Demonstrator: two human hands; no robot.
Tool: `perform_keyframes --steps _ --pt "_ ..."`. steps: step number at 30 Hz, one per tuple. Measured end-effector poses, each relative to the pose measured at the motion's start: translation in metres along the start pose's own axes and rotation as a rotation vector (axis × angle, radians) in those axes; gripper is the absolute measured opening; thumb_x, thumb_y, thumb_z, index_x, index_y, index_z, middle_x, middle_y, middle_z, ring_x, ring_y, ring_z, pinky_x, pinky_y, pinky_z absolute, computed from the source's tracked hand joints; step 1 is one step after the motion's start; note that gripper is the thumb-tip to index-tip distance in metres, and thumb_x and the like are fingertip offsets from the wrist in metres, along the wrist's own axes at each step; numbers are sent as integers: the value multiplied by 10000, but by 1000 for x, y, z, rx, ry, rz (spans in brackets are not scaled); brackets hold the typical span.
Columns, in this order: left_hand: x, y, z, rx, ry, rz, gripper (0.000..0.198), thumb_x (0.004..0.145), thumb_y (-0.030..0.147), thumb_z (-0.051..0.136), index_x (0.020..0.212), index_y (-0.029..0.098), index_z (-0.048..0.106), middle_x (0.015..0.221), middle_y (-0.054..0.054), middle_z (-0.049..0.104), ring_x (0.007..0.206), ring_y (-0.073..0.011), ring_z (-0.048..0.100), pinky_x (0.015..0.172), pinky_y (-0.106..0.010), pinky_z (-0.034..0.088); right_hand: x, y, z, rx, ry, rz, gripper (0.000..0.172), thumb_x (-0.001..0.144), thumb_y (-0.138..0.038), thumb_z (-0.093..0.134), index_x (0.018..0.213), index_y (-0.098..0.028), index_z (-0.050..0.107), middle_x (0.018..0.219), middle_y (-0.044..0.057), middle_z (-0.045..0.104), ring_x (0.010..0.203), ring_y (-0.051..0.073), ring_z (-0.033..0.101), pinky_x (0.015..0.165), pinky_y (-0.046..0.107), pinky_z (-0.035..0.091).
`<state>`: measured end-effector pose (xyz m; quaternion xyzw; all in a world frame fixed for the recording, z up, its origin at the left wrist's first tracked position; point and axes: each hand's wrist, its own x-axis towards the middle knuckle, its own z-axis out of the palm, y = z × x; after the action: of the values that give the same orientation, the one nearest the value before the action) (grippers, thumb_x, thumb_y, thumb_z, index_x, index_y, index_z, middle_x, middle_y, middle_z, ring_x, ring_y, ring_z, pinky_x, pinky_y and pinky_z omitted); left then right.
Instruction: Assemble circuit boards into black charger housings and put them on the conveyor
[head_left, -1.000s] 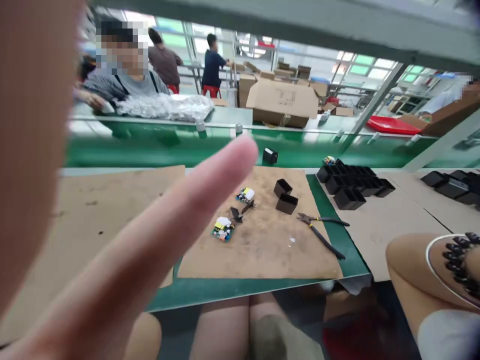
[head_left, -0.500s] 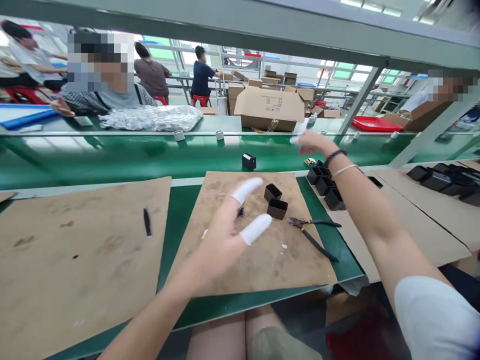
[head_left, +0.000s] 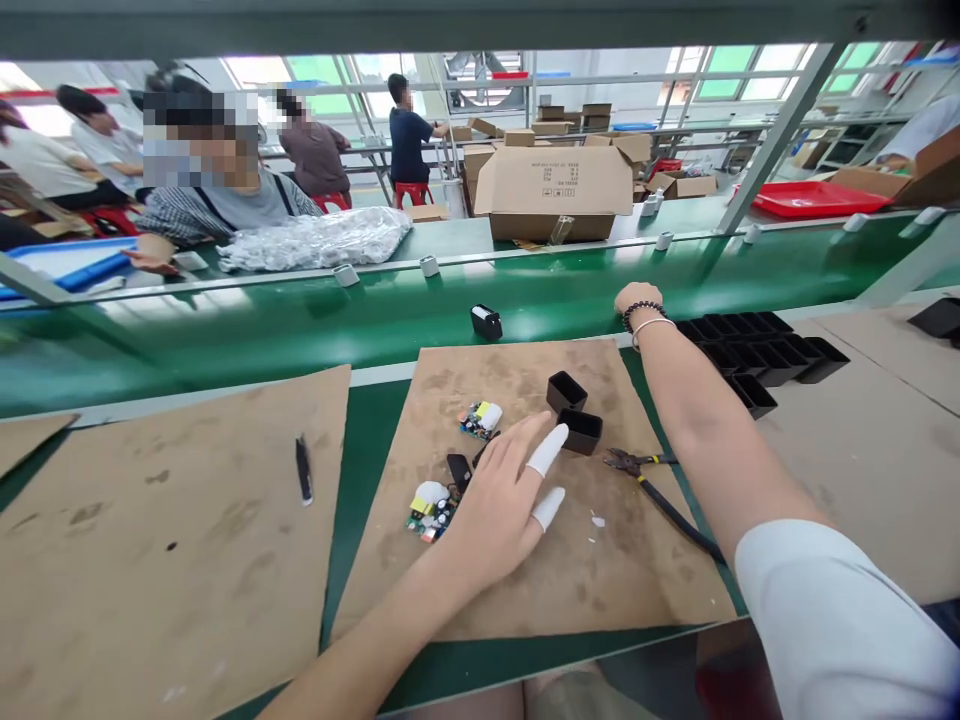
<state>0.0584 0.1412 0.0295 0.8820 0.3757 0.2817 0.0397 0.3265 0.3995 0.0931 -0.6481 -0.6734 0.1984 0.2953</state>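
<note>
My left hand (head_left: 501, 500) lies stretched out over the brown cardboard mat (head_left: 540, 580), fingers apart, with white finger cots on two of them. It holds nothing. Just left of it lie a small circuit board (head_left: 427, 505) and a black part (head_left: 457, 468). A second circuit board (head_left: 480, 418) and two open black housings (head_left: 574, 410) sit just beyond its fingertips. My right hand (head_left: 631, 298) reaches to the mat's far edge by the green conveyor; its fingers are hidden. It wears bead and band bracelets and is nearest the rows of black housings (head_left: 757, 345).
Pliers (head_left: 649, 478) lie under my right forearm. A black adapter (head_left: 486, 321) sits on the green conveyor (head_left: 300, 320). A black tool (head_left: 303, 470) lies on the left cardboard. Across the belt are a person, a bag of white parts (head_left: 315, 240), a cardboard box (head_left: 555, 190) and a red tray (head_left: 817, 198).
My left hand has come down from close to the camera to just above the mat by the circuit boards. My right arm has stretched forward to the conveyor's edge and lowered.
</note>
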Motion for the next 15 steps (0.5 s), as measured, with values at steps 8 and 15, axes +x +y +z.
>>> perform_keyframes --steps 8,15 --pt "28 -12 27 7 -94 -4 551 1004 217 572 1545 163 483 1550 -209 576 1500 -372 475 1162 -582 453 -64 -6 -18 -189 -253 -102 344 1067 -407 557 1233 -142 702 1144 45 728 1037 204 733 949 362 589" --pt "12 1 9 92 -107 5 261 917 13 539 998 167 734 1132 -112 758 1101 -272 673 1044 -487 476 -181 0 -14 -373 -459 -222 576 806 -154 764 1369 -228 668 1204 99 795 1019 278 753 818 302 549"
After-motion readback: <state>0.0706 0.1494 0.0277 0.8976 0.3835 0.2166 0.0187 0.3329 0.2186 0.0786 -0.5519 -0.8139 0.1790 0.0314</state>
